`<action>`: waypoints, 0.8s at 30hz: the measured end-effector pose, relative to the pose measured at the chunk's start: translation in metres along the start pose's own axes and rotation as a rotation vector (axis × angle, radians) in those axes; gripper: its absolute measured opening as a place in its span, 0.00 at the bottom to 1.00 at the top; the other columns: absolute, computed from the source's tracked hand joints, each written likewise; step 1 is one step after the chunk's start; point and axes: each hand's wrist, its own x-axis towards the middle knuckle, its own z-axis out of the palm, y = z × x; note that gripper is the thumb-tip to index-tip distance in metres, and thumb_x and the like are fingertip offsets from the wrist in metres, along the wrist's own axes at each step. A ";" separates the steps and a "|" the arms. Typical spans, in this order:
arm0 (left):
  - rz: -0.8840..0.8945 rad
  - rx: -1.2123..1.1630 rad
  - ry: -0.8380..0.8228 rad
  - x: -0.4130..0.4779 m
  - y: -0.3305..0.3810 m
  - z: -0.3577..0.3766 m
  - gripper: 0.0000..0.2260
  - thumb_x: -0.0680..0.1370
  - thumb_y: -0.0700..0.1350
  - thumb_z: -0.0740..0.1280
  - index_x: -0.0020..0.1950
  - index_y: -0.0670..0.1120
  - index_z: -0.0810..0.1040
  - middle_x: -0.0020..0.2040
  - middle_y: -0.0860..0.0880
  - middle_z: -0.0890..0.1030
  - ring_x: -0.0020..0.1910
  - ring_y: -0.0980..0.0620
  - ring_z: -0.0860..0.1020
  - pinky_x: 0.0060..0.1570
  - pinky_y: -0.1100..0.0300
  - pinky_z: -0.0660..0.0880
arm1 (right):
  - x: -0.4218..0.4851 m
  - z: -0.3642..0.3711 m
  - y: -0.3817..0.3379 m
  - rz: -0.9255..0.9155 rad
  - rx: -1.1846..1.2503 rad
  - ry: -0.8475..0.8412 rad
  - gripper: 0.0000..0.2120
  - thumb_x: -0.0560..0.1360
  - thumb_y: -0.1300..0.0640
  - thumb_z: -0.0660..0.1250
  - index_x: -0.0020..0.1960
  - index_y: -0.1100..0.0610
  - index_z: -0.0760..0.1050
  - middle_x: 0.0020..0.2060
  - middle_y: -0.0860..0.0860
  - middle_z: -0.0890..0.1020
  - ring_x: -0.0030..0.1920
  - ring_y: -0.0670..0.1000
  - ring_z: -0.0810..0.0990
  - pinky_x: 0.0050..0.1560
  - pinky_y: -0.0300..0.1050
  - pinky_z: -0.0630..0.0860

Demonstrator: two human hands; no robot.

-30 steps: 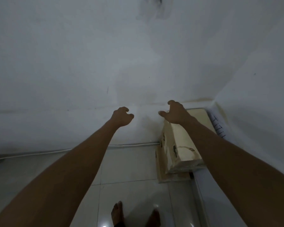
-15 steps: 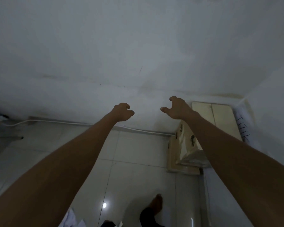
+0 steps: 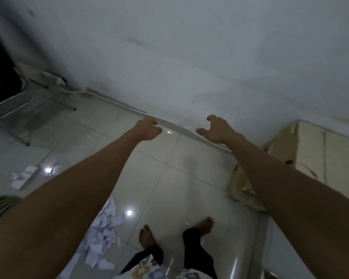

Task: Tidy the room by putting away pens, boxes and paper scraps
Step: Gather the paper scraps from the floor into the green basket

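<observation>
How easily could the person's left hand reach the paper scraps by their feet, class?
Probably yes, after bending down: the left hand is empty, and the paper scraps lie uncovered on the floor below it.

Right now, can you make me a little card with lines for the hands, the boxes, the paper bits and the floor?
left hand: stretched forward, fingers curled, holding nothing
right hand: stretched forward, fingers spread and bent, holding nothing
cardboard boxes: against the wall on the right, no hand on them
paper scraps: heap on the floor beside the left foot
smaller scraps: farther left on the floor
floor: shiny pale tiles
cable: white, runs along the foot of the wall
</observation>
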 end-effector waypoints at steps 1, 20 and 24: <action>-0.019 -0.019 0.006 -0.005 -0.016 -0.005 0.23 0.79 0.48 0.64 0.72 0.41 0.68 0.74 0.43 0.65 0.72 0.44 0.65 0.69 0.55 0.62 | 0.000 0.009 -0.012 -0.020 -0.014 -0.015 0.37 0.76 0.42 0.65 0.74 0.62 0.58 0.71 0.61 0.65 0.70 0.60 0.66 0.66 0.51 0.66; -0.401 -0.355 0.235 -0.090 -0.180 -0.015 0.22 0.78 0.48 0.64 0.71 0.42 0.69 0.72 0.42 0.68 0.70 0.44 0.68 0.67 0.56 0.65 | 0.003 0.114 -0.173 -0.408 -0.201 -0.272 0.38 0.76 0.41 0.64 0.75 0.63 0.55 0.73 0.61 0.63 0.73 0.59 0.63 0.70 0.51 0.62; -0.443 -0.398 0.240 -0.089 -0.182 0.008 0.22 0.78 0.49 0.64 0.71 0.42 0.69 0.72 0.43 0.68 0.70 0.44 0.68 0.66 0.57 0.65 | 0.007 0.124 -0.172 -0.435 -0.285 -0.293 0.38 0.76 0.40 0.63 0.75 0.62 0.56 0.72 0.61 0.64 0.71 0.60 0.65 0.68 0.52 0.65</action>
